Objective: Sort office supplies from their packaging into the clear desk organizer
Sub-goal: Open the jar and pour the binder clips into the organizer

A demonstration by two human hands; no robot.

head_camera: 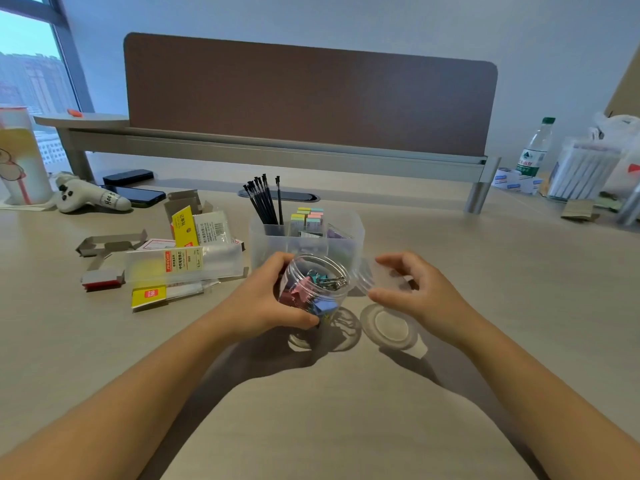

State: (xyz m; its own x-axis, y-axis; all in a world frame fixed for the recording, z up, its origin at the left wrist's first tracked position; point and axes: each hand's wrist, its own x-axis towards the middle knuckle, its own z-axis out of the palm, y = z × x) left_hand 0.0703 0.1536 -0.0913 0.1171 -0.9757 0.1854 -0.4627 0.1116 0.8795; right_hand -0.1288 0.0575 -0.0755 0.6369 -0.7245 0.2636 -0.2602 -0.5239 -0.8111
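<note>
My left hand [266,303] grips a clear round jar [313,282] of pastel binder clips, open at the top and lifted a little off the desk. Just right of it, my right hand [419,292] holds the jar's clear lid [372,277] between thumb and fingers. Right behind the jar stands the clear desk organizer [349,233]. It contains black pen refills [263,199], pastel sticky-note pads [308,214] and a small purple item.
Opened packaging lies to the left: a frosted sleeve [183,266], yellow-labelled packs [183,223] and flattened card boxes [110,242]. Two phones [138,195] and a plush toy [90,197] lie farther back left. A water bottle [535,150] and bags stand at the back right.
</note>
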